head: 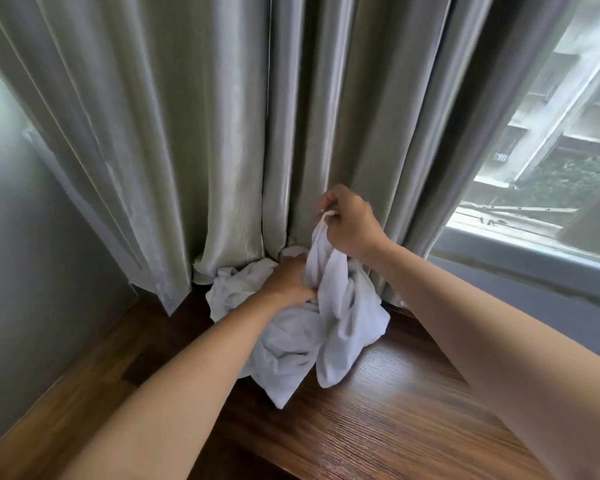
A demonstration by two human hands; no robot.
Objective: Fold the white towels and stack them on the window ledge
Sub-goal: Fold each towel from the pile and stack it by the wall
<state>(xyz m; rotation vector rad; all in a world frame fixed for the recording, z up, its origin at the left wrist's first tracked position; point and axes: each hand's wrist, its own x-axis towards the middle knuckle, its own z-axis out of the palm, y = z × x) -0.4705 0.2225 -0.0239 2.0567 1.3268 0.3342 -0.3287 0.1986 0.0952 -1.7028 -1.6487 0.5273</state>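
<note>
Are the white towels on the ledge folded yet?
Not folded. The crumpled white cloth towels lie heaped on the brown wooden ledge; the right hand lifts one corner, the left hand grips the heap.

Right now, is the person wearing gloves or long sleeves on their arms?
No. The left hand and the right hand are both bare, with no gloves. Both forearms are uncovered as far as the picture shows, so no sleeve is in view. No ring, watch or bracelet shows either.

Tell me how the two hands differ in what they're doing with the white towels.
The right hand is raised, pinching a towel edge between fingertips; the left hand is lower, pressed into the crumpled towel pile on the wooden ledge. The right lifts cloth; the left grips it low. Both are bare and hold white fabric.
</note>
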